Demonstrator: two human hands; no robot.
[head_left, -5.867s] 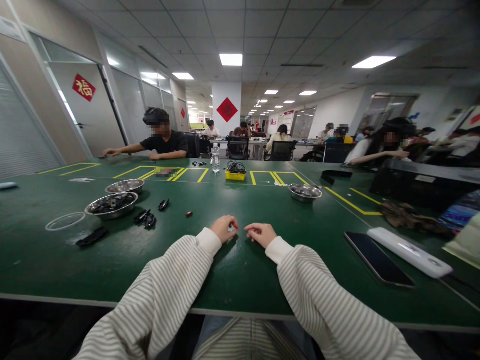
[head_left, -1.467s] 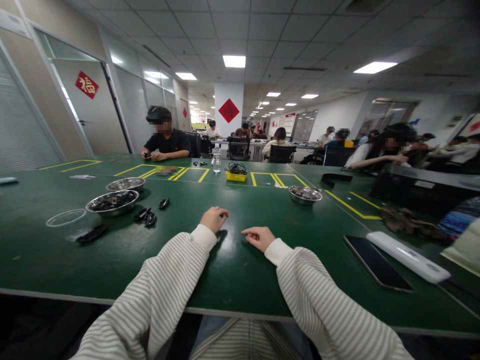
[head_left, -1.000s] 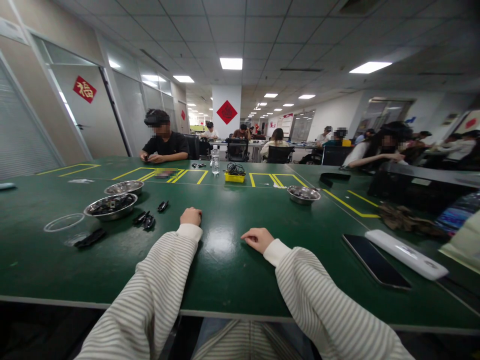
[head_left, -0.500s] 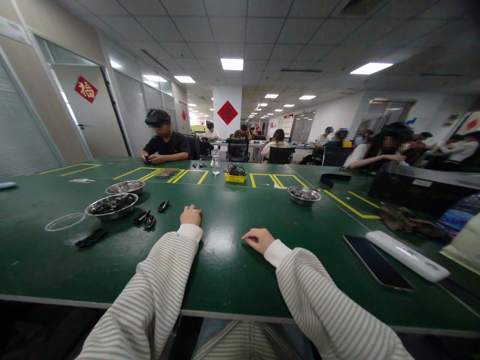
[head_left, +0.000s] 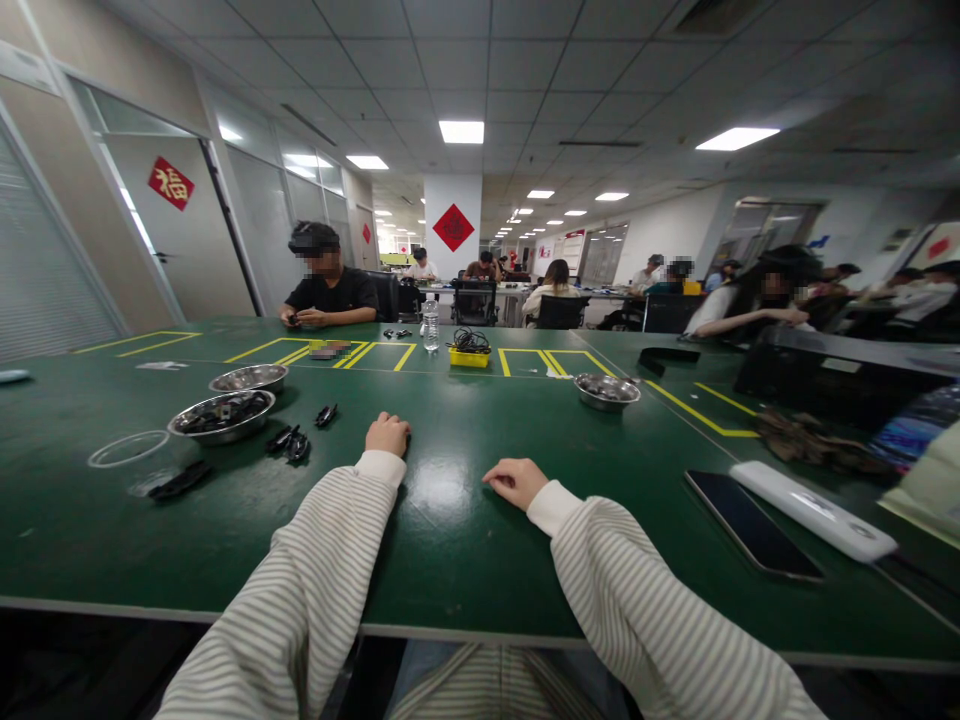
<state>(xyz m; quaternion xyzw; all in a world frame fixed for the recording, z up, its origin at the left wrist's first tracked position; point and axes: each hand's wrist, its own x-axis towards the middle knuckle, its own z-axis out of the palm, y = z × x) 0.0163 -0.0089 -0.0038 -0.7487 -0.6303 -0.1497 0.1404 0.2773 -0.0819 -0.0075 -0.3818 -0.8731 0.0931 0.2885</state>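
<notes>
My left hand rests on the green table, its fingers curled into a loose fist with nothing visible in it. To its right, my right hand also lies on the tabletop, fingers folded together and index fingertip touching the surface; no object shows in it. Nearest my left hand are a small black part and a small group of similar black plastic parts. Farther left stands a steel bowl filled with black pieces.
Another steel bowl sits behind the first; a third bowl stands right. A phone and white device lie at right. Farther back are a water bottle, a yellow box of cables and a seated person.
My left hand has shifted very slightly to the right and turned a little. My right hand stays where it was. The whole view has moved by a few pixels.
</notes>
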